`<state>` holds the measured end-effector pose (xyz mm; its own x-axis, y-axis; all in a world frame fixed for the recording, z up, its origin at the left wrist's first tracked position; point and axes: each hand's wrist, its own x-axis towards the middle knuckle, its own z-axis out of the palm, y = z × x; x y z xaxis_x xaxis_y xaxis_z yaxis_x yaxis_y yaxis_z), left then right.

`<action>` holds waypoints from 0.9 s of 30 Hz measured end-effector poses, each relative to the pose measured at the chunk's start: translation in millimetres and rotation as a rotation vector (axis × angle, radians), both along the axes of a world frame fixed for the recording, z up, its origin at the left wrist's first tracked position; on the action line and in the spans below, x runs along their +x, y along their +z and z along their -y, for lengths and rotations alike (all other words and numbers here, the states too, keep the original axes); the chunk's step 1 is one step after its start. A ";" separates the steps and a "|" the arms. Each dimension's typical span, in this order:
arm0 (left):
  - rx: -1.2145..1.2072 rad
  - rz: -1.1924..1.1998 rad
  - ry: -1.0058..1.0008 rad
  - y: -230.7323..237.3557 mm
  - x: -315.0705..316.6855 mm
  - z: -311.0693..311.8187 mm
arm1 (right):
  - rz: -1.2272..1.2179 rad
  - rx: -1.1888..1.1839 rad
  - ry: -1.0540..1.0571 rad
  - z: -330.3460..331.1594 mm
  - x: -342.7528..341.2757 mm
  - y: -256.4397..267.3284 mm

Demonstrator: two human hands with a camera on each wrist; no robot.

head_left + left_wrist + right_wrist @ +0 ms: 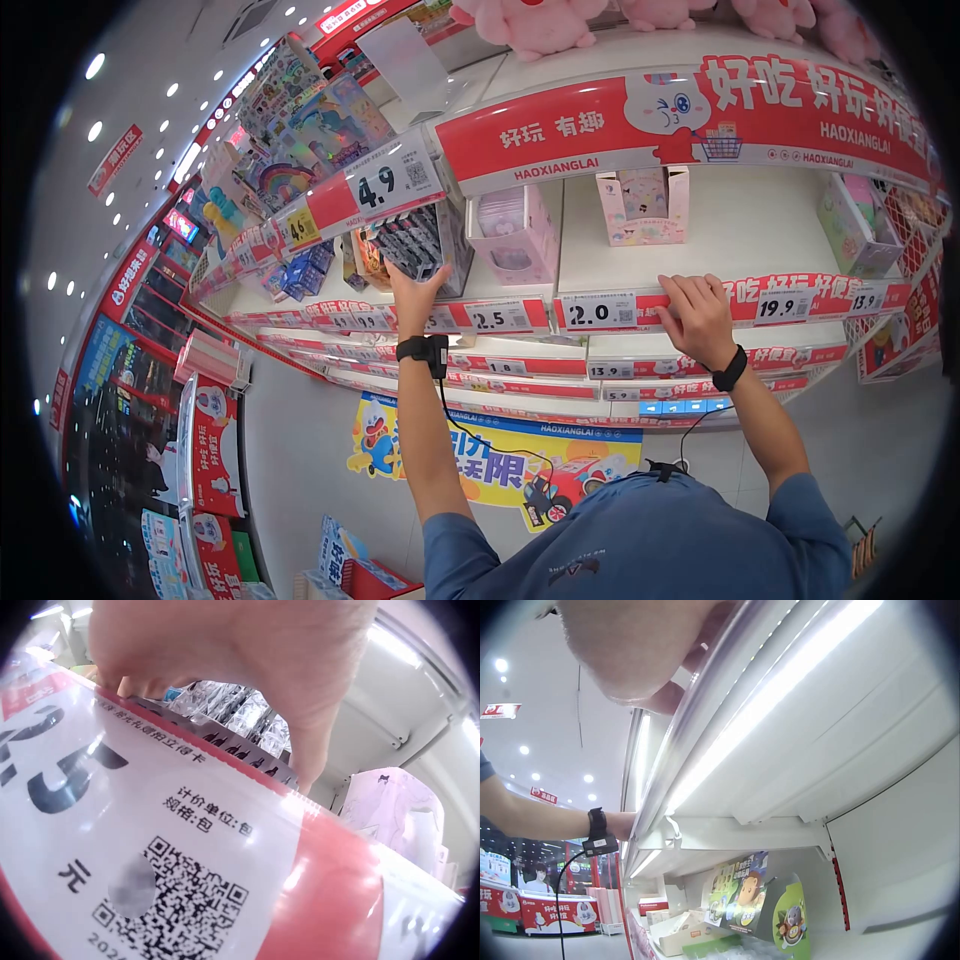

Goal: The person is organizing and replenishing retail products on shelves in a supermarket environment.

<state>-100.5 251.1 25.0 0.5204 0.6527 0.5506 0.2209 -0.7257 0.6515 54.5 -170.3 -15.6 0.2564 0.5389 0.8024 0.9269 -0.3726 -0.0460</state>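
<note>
My left hand (415,285) holds the front of a grey display box of foil packets (408,243) on the shelf. In the left wrist view the thumb lies along the right of the box's front wall (238,752), with the other fingers farther left. Silvery packets (247,716) stand inside, partly hidden by the hand (225,652). My right hand (700,318) grips the shelf edge (640,310) beside the 2.0 price label, fingers bent over its top. In the right wrist view the hand (630,652) sits on that edge, with the shelf's lit underside below.
Right of the grey box stands a pink-purple box (515,235), then a pale pink box (645,205). Blue packets (305,268) lie to the left. An upper shelf with a red banner (570,130) overhangs the boxes. Lower shelves hold a green-printed display box (789,919).
</note>
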 end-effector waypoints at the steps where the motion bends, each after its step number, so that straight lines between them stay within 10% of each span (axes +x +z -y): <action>1: -0.010 -0.003 0.006 -2.0 0.6 -2.5 | 0.002 0.002 0.001 0.4 0.0 0.3; 16: 0.126 -0.014 0.215 -13.2 -8.4 10.6 | 0.004 0.006 -0.006 6.0 -0.4 -2.9; 23: 0.713 -0.002 -0.035 46.0 19.5 151.2 | 0.006 0.024 0.004 4.6 2.6 -6.3; 27: 0.557 -0.101 -0.148 33.2 49.3 152.8 | 0.007 0.034 0.006 4.7 2.5 -5.6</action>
